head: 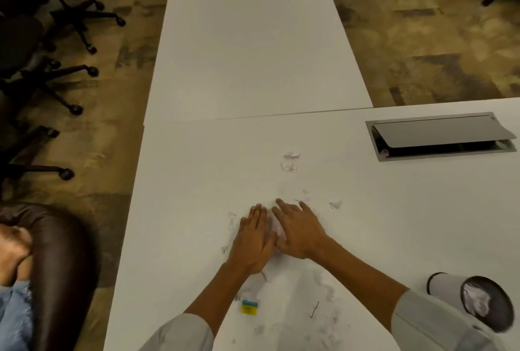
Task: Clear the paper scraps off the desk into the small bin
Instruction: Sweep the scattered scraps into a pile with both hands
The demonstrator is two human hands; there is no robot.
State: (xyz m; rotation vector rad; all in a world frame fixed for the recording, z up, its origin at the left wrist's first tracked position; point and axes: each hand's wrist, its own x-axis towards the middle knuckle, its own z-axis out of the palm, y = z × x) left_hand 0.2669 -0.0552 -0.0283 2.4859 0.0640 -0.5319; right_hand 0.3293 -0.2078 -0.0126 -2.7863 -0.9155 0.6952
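Head view looks down on a white desk with both hands flat on it, side by side and touching at the thumbs. Left hand and right hand each have the grip open, fingers spread and pressed on white scraps bunched between the palms; neither grips anything. More scraps lie farther out, others near the sleeves, and one sits just right of the right hand. A yellow-and-blue tag lies beside the left forearm. The bin lies tipped on its side at the desk's right, paper visible in its mouth.
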